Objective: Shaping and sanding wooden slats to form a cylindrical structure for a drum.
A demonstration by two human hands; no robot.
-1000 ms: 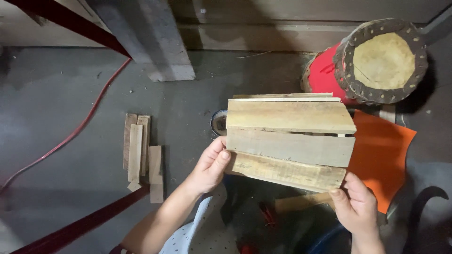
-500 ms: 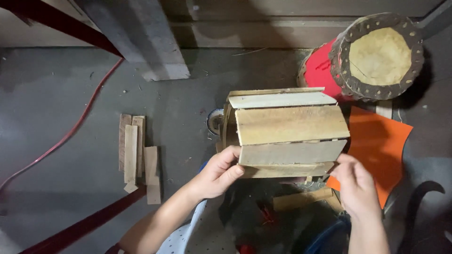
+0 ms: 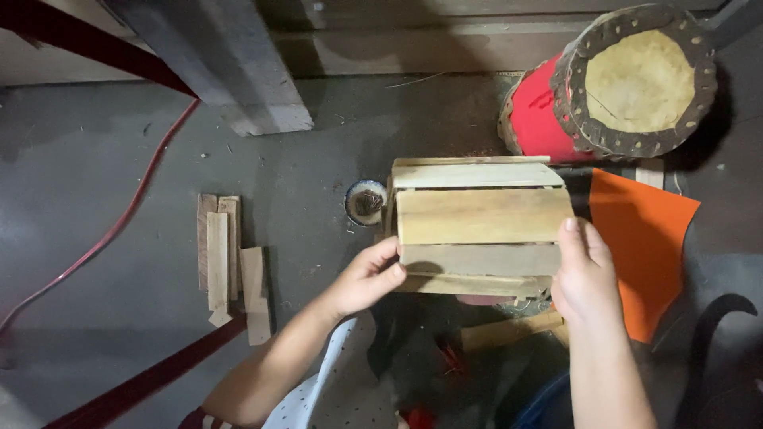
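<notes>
At the far left a red cable curved across the grey concrete floor, and a dark red bar ran diagonally near your elbow. Just right of the cable, a small pile of short wooden slats lay flat on the floor, well apart from your hands. Your left hand was curled around the left edge of the slatted wooden panel, thumb on top and fingers tucked underneath, gripping it. The panel, made of several pale planks laid side by side, was held in front of you above the floor, between both hands, roughly level. Just beyond its left corner sat a small round dish on the floor. Your right hand clasped the panel's right edge, fingers closed over the side and the thumb hidden. Further right lay an orange sheet, and behind it a red drum with a tan skin head rested on its side near the wall.
</notes>
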